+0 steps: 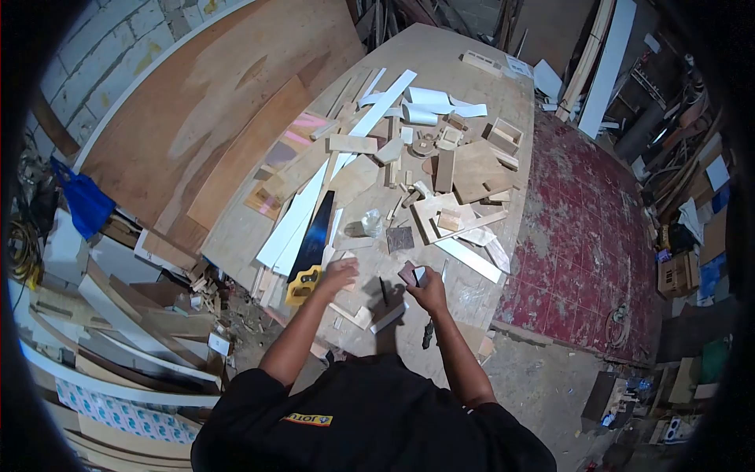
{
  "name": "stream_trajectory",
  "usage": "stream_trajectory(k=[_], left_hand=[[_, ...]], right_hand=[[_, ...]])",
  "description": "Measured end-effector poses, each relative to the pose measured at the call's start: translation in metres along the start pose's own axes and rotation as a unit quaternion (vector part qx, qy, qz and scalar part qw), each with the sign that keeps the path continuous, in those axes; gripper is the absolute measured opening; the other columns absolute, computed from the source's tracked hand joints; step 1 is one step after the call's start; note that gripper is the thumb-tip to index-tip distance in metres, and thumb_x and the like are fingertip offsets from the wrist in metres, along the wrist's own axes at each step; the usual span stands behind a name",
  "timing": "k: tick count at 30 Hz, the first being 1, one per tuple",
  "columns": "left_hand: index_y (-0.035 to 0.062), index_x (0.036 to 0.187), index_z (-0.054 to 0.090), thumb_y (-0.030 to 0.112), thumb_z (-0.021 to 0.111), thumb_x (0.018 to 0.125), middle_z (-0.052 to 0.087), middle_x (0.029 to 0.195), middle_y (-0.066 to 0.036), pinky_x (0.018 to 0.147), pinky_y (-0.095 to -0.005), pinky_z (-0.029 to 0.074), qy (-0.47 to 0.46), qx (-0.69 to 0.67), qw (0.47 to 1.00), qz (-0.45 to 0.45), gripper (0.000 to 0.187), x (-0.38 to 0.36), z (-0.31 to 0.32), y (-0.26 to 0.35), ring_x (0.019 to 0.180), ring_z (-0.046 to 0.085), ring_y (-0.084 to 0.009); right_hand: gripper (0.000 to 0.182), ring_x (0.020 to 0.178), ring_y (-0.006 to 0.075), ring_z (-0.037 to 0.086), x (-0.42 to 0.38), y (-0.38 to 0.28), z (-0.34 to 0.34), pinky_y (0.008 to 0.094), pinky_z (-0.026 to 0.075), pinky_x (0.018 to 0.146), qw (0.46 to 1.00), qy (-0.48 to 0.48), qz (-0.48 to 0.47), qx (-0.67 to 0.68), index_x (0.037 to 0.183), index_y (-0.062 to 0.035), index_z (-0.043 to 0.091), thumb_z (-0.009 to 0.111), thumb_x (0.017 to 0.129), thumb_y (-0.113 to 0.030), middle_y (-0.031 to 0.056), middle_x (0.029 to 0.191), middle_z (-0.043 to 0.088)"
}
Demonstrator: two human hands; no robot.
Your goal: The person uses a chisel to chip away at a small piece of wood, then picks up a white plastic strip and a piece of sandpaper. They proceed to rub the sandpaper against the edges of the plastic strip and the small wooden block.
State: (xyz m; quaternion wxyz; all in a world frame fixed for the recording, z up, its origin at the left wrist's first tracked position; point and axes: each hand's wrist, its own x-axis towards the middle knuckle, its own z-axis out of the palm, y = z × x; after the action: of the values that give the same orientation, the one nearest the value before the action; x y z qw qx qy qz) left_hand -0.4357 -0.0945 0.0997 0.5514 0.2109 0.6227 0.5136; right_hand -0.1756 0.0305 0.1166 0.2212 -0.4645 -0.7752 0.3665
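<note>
My right hand (429, 292) is closed on a small dark reddish block with a whitish piece beside it, above the near part of the workbench (377, 344). My left hand (340, 274) is over pale wood pieces, right of the yellow handle (302, 286) of a handsaw; whether it holds anything is too small to tell. Between my hands lie a thin black pencil-like tool (384, 291) and a white-edged strip (388, 318). A dark square piece (400, 239) lies just beyond them, beside a clear plastic cup-like item (371, 223). A dark-handled tool (428, 334) lies near my right forearm.
Long white strips (303, 208) run along the bench's left side. Wood offcuts, a small open box (505, 135) and white rolled sheet (426, 97) lie farther back. A large plywood sheet (189, 102) leans at the left; red flooring (582, 236) is at the right.
</note>
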Motion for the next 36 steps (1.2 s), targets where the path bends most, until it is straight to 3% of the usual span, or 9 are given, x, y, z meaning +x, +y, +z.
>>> stream_trajectory(k=[5,7,11,13,15,18,21,30,36], left_hand=[[0.0043,0.114,0.064,0.011,0.063,0.084,0.066,0.108,-0.008,0.082,-0.033,0.05,0.091,0.036,0.994,0.039,0.03,0.096,-0.041,0.028,0.096,0.064,-0.0194],[0.0071,0.109,0.066,0.015,0.067,0.082,0.066,0.106,-0.012,0.078,-0.0363,0.051,0.18,0.304,0.9,0.255,0.028,0.143,-0.053,0.031,0.091,0.065,-0.0248],[0.0113,0.104,0.068,0.016,0.07,0.077,0.061,0.114,-0.013,0.086,-0.0436,0.048,0.192,0.491,0.822,0.216,0.028,0.167,-0.036,0.082,0.104,0.06,-0.0308],[0.0135,0.098,0.07,0.017,0.065,0.08,0.057,0.119,-0.013,0.095,-0.0504,0.041,0.135,0.662,0.7,0.23,0.019,0.181,-0.033,0.09,0.119,0.048,-0.035],[0.0145,0.106,0.069,0.023,0.057,0.088,0.045,0.137,-0.016,0.107,-0.0555,0.027,0.074,0.675,0.708,0.194,0.023,0.203,-0.035,0.086,0.133,0.034,-0.0362],[0.0186,0.127,0.06,0.035,0.037,0.099,0.023,0.154,-0.018,0.115,-0.0544,0.011,0.088,0.807,0.567,0.143,0.04,0.223,-0.028,0.085,0.143,0.016,-0.037],[0.0273,0.126,0.061,0.031,0.062,0.083,0.024,0.152,-0.021,0.112,-0.0608,0.013,0.213,0.777,0.534,0.256,0.044,0.283,-0.057,0.042,0.141,0.018,-0.0415],[0.0244,0.131,0.057,0.042,0.063,0.082,0.015,0.154,-0.024,0.111,-0.0633,0.011,0.241,0.754,0.608,0.063,0.052,0.288,-0.015,0.105,0.143,0.011,-0.0422],[0.0029,0.126,0.059,0.052,0.055,0.084,0.001,0.156,-0.027,0.107,-0.07,0.004,0.244,0.719,0.649,-0.048,0.065,0.312,0.013,0.113,0.144,0.0,-0.0431]], right_hand=[[0.055,0.091,0.0375,0.062,0.042,0.019,0.005,0.0432,0.051,0.079,0.997,-0.017,0.06,-0.044,0.111,-0.0082,0.061,0.081,0.061,-0.017,0.0226,0.096,0.061],[0.057,0.092,0.0381,0.062,0.055,0.028,0.007,0.0438,0.052,0.079,0.996,-0.023,0.06,-0.062,0.113,-0.0108,0.06,0.081,0.061,-0.017,0.0223,0.098,0.06],[0.062,0.101,0.0389,0.06,0.079,0.04,0.012,0.0446,0.052,0.084,0.982,-0.108,0.097,-0.124,0.124,-0.0187,0.056,0.081,0.068,-0.029,0.0198,0.116,0.052],[0.063,0.098,0.04,0.061,0.085,0.042,0.017,0.0437,0.052,0.083,0.981,-0.105,0.082,-0.138,0.122,-0.0197,0.058,0.082,0.063,-0.029,0.0197,0.114,0.053],[0.062,0.101,0.0397,0.06,0.091,0.045,0.019,0.0442,0.052,0.084,0.978,-0.122,0.085,-0.148,0.123,-0.0201,0.057,0.079,0.065,-0.026,0.0193,0.118,0.051],[0.062,0.103,0.0392,0.06,0.095,0.047,0.019,0.0455,0.053,0.084,0.97,-0.151,0.095,-0.166,0.125,-0.0203,0.057,0.076,0.067,-0.023,0.021,0.124,0.048],[0.063,0.103,0.0392,0.06,0.094,0.054,0.019,0.0455,0.053,0.084,0.974,-0.139,0.099,-0.151,0.125,-0.0207,0.056,0.076,0.066,-0.022,0.0202,0.123,0.049],[0.059,0.1,0.038,0.061,0.102,0.063,0.019,0.0457,0.053,0.082,0.975,-0.126,0.109,-0.149,0.125,-0.0237,0.056,0.074,0.069,-0.024,0.018,0.122,0.051],[0.06,0.1,0.0378,0.061,0.099,0.071,0.022,0.0451,0.054,0.082,0.974,-0.129,0.101,-0.158,0.126,-0.0236,0.055,0.074,0.069,-0.024,0.018,0.123,0.05]])
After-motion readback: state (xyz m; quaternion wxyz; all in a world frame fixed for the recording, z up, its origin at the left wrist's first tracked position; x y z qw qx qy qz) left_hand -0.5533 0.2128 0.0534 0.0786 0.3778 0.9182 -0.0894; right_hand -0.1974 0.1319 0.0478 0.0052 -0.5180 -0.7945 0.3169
